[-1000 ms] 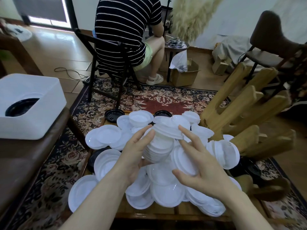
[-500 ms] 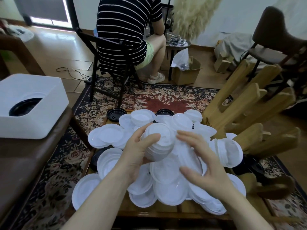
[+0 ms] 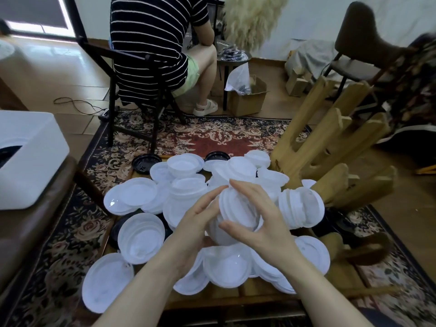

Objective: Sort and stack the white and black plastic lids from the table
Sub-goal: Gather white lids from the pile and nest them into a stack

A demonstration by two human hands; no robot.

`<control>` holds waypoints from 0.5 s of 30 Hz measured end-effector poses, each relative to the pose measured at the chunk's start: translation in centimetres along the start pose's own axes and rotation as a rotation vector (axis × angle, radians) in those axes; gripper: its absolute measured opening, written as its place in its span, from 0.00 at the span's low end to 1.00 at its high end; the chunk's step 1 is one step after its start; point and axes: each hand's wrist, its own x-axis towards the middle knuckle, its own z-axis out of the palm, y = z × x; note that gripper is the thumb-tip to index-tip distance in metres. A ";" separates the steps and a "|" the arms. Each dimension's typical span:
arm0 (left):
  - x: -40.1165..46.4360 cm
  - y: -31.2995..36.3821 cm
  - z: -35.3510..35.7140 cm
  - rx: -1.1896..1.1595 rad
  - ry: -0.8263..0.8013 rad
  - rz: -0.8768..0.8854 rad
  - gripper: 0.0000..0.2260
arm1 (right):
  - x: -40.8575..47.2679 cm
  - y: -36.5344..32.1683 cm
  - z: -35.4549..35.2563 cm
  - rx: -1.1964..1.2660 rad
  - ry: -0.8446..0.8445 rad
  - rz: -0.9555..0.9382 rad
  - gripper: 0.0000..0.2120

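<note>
Two hands, left hand (image 3: 198,228) and right hand (image 3: 260,226), clasp a stack of white lids (image 3: 232,214) from opposite sides above the middle of the worktop (image 3: 245,297). Loose white lids (image 3: 141,234) cover the worktop; two black lids (image 3: 146,162) lie at its far edge.

I have one view only, a wide-angle camera worn on my head, tipped forward and down. It sits close over the low wooden table (image 3: 247,300), with my left hand (image 3: 192,234) and right hand (image 3: 262,223) near the middle of the picture. Higher up it faces across the patterned rug (image 3: 212,138) toward a seated person (image 3: 155,43) with their back to me. Straight lines bend near the edges.
</note>
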 end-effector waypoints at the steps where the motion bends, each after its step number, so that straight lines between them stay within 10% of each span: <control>1: 0.0 0.0 0.2 -0.019 0.012 -0.002 0.12 | 0.0 0.0 0.0 -0.009 -0.006 0.000 0.31; 15: 0.4 -0.5 -0.4 -0.040 0.136 0.046 0.18 | 0.4 -0.3 -1.1 0.085 -0.105 0.156 0.27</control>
